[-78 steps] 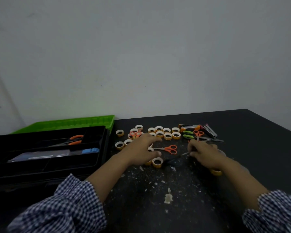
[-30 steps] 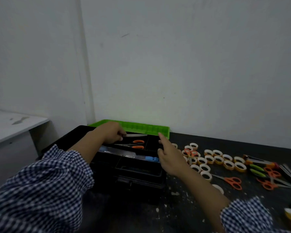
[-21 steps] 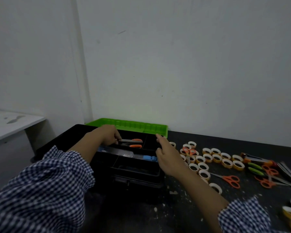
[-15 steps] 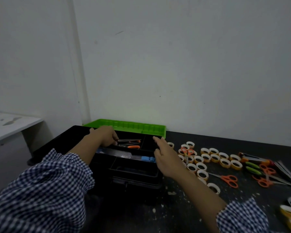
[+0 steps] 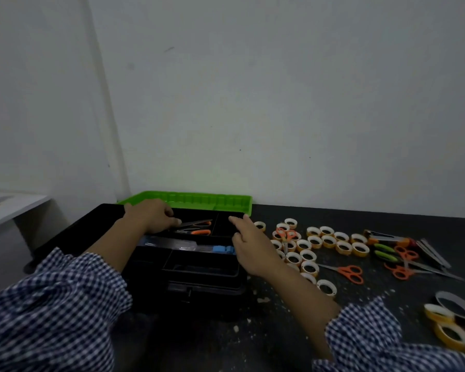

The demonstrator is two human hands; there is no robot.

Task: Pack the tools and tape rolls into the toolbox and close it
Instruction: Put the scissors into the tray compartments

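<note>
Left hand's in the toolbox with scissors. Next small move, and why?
Likely release them: the left hand pinches the scissors by the blades, already low in the toolbox back compartment beside another pair. Tape rolls wait on the table.

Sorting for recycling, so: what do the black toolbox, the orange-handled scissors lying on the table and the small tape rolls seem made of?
Toolbox: matte black moulded plastic, judging by its thin divider walls. Scissors: grey metal blades, smooth orange handles, probably plastic. Tape rolls: yellowish tape wound on pale cores, likely paper or card; too small to be sure.
</note>
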